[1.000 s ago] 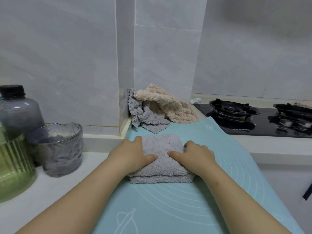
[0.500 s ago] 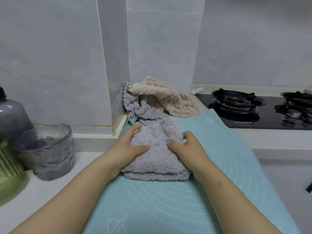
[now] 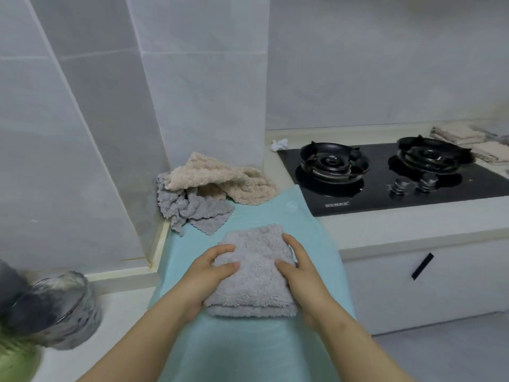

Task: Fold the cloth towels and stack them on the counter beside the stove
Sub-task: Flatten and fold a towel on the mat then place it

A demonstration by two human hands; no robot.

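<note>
A folded grey towel lies between my two hands over the teal mat. My left hand grips its left side, thumb and a finger on top. My right hand grips its right side, thumb on top and fingers along the edge. In the wall corner behind it lie a crumpled beige towel and a crumpled grey towel. Folded beige towels are stacked on the counter to the right of the black stove; more folded cloth lies beside them.
A ribbed glass cup and a green container stand at the left on the white counter. A white paper wad sits behind the stove's left burner. A wall pillar rises behind the towel pile.
My hands went from pressing on top of the grey towel to gripping its two sides. The view swung right, bringing the stack beyond the stove into sight.
</note>
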